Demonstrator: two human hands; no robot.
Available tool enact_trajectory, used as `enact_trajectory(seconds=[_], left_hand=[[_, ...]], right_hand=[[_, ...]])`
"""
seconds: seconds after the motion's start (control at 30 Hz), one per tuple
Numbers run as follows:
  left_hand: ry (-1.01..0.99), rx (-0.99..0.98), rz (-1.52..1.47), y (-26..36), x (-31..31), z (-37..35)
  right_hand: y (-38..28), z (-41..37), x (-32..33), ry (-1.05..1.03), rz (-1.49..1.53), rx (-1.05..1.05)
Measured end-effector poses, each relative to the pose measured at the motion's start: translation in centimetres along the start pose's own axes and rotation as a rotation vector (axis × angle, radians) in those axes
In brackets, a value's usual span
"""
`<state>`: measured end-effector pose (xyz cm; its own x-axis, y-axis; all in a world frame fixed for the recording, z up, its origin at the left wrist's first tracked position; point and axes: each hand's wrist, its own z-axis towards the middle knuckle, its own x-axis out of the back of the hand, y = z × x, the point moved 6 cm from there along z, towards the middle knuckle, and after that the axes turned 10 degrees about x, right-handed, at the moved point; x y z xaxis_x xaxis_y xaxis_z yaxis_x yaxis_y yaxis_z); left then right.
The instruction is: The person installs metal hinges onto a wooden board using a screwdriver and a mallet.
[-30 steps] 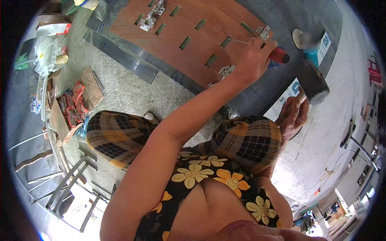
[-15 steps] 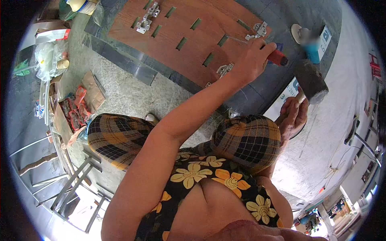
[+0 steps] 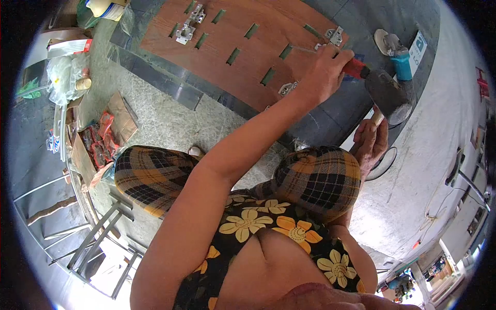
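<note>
My left hand [image 3: 323,75] is closed around a red-handled chisel [image 3: 355,67], its thin metal blade pointing at a slot near the right edge of a brown wooden panel [image 3: 237,46]. In my right hand [image 3: 371,144] is the wooden handle of a black rubber mallet [image 3: 387,95]; the mallet's head is right at the butt of the red handle. The panel lies on the floor with several rectangular slots and metal hinges [image 3: 186,28] fixed on it. My knees in plaid fabric are below the panel.
A blue angle grinder [image 3: 398,51] lies on the floor beyond the mallet. Dark tiles [image 3: 155,77] border the panel's near edge. At left are plastic bags [image 3: 64,75], cardboard, red packets [image 3: 98,139] and a metal stool frame [image 3: 98,237].
The mallet head has swung left and down toward the chisel's red handle, from well apart to touching it. My left hand has stayed on the chisel.
</note>
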<state>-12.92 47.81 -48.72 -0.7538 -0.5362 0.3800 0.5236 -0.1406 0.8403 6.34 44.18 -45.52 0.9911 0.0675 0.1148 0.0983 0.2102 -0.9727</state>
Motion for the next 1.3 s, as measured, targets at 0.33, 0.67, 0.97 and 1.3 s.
enact_trajectory(seconds=[0.33,0.67,0.97,1.3], left_hand=[[0.016,-0.016,0.056,0.3,0.3,0.3],[0.007,0.018,0.068,0.6,0.8,0.1],[0.009,-0.023,0.014,0.5,1.0,0.0],[0.033,0.012,0.040,0.8,1.6,-0.1]], right_hand=[[-0.3,0.1,-0.2,-0.032,-0.027,0.033],[-0.5,0.1,-0.5,-0.016,0.016,-0.012],[-1.4,0.5,0.4,-0.044,0.047,0.118],[-1.5,0.4,-0.7,-0.057,-0.047,0.023]])
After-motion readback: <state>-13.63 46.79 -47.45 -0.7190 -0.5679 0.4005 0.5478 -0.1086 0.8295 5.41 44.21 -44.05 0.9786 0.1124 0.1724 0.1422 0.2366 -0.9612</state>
